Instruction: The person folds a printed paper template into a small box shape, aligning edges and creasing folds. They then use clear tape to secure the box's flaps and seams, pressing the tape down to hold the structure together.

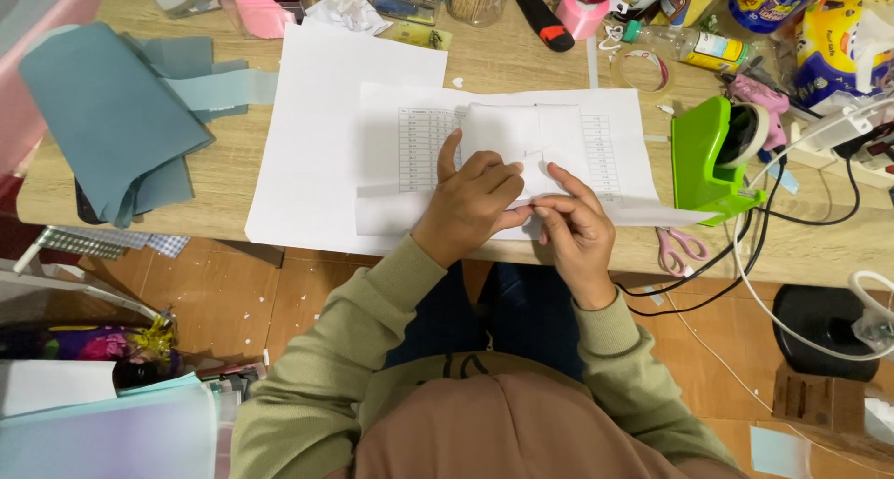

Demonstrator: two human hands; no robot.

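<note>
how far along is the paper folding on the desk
Done: the white folded paper already has its flaps turned in to a squarish packet, lying on a printed sheet. In hand: the left hand presses the packet down while the right hand pinches its lower edge, maybe a small strip. Left: the seam looks unsealed; the green tape dispenser and scissors sit untouched to the right.

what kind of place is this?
Likely a home craft desk. A wooden table crowded with a green tape dispenser, pink scissors and teal paper sheets; both hands, left hand and right hand, press folded white paper.
</note>
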